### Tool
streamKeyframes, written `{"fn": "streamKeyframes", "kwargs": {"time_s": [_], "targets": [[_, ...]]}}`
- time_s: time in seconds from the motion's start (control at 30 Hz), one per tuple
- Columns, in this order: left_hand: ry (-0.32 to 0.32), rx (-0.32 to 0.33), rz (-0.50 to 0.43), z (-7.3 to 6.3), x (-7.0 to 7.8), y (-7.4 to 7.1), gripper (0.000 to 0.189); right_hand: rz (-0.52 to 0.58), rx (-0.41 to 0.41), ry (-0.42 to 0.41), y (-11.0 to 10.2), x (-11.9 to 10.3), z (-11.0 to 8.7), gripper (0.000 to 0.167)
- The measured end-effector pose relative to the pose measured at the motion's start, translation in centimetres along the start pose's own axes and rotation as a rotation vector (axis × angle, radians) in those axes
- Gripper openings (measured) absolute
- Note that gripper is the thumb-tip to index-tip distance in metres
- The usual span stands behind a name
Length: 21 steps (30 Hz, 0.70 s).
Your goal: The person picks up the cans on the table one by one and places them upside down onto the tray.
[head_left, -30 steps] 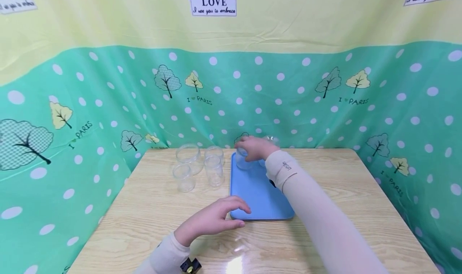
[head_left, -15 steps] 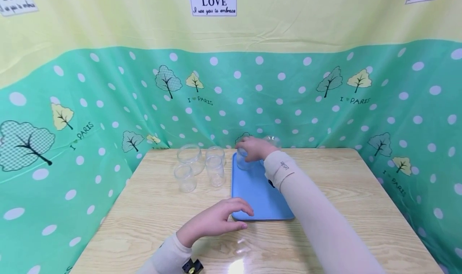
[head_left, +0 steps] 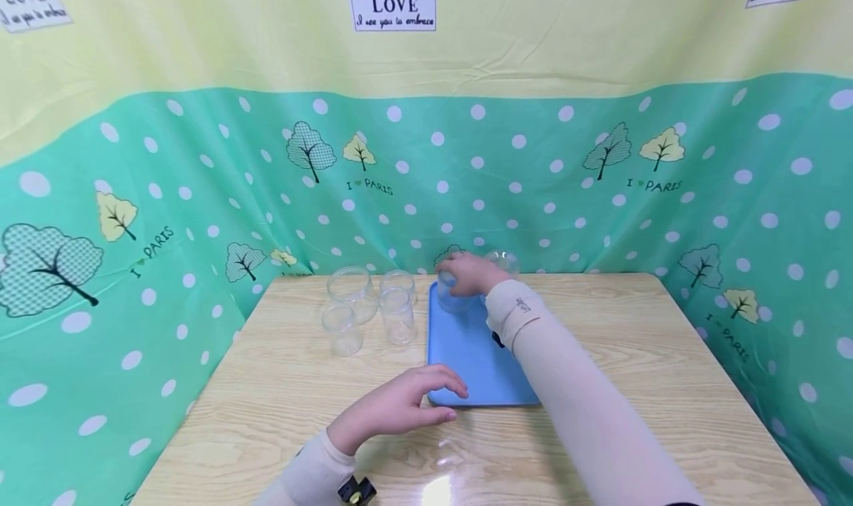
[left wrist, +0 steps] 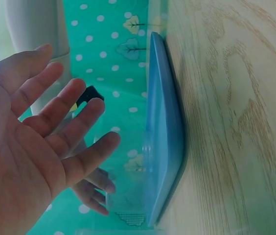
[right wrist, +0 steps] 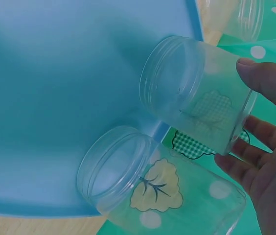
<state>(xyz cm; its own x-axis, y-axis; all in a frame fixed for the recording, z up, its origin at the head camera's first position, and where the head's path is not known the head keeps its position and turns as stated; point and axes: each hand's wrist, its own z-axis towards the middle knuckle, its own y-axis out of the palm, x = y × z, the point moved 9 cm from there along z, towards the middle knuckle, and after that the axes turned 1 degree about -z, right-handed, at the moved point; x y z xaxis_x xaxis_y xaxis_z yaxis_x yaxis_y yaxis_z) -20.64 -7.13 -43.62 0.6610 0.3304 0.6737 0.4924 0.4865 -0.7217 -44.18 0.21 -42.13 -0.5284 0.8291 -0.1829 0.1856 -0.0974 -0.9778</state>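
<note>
My right hand (head_left: 471,275) holds a clear jar (right wrist: 201,88) by its base, thumb on one side and fingertips on the other. The jar stands upside down, its threaded mouth against the far left part of the blue tray (head_left: 469,358). Close beside it on the tray is a larger clear jar (right wrist: 162,191), also mouth down; in the head view the right hand partly hides it. My left hand (head_left: 406,402) hovers over the tray's near left corner, fingers spread and nothing in them.
Left of the tray, several clear jars stand on the wooden table (head_left: 300,417): a wide jar (head_left: 352,295), a small jar (head_left: 343,330) and a slim jar (head_left: 398,317) among them. A polka-dot curtain (head_left: 480,180) hangs along the table's back and sides.
My right forearm has shifted slightly left, while the right hand stays at the same jar. The left hand has barely moved.
</note>
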Motion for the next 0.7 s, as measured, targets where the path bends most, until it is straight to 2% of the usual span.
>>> {"fn": "streamKeyframes", "kwargs": {"time_s": [0.17, 0.47, 0.7], "targets": [[0.014, 0.011, 0.009, -0.05, -0.05, -0.19, 0.025, 0.023, 0.002, 0.013, 0.23, 0.2, 0.38, 0.059], [-0.013, 0.003, 0.016, -0.08, -0.16, -0.17, 0.024, 0.04, 0.022, 0.026, 0.19, 0.21, 0.4, 0.057], [-0.009, 0.003, 0.015, -0.04, 0.03, -0.05, 0.023, 0.055, 0.028, 0.043, 0.44, 0.44, 0.2, 0.057]]}}
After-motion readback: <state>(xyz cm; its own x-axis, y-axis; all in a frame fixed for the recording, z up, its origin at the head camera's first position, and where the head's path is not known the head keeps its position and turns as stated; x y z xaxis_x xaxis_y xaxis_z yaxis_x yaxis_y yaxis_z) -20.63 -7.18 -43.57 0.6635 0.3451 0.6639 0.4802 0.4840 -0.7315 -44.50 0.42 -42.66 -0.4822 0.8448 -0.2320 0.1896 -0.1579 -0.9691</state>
